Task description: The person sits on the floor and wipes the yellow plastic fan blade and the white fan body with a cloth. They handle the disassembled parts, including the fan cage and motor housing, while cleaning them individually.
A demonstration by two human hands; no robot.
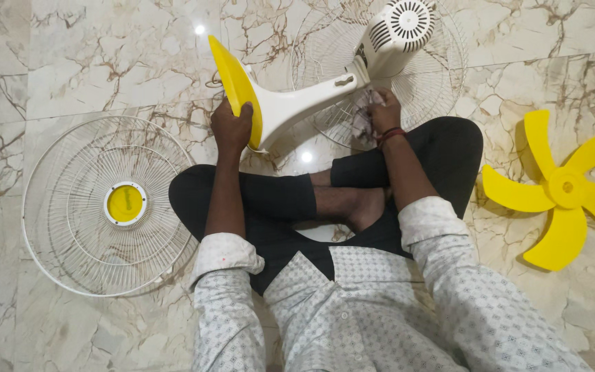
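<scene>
I sit cross-legged on a marble floor with a table fan body laid across my knees. My left hand (231, 128) grips the rim of its round yellow base (233, 81). The white stem (297, 103) runs up right to the white motor housing (397, 31). My right hand (383, 109) holds a crumpled cloth (364, 118) against the stem just below the motor. A red band circles that wrist.
A white wire front grill (101, 205) with a yellow centre cap lies on the floor at my left. The rear wire grill (442, 76) lies behind the motor. A yellow five-blade fan propeller (565, 189) rests on the floor at my right.
</scene>
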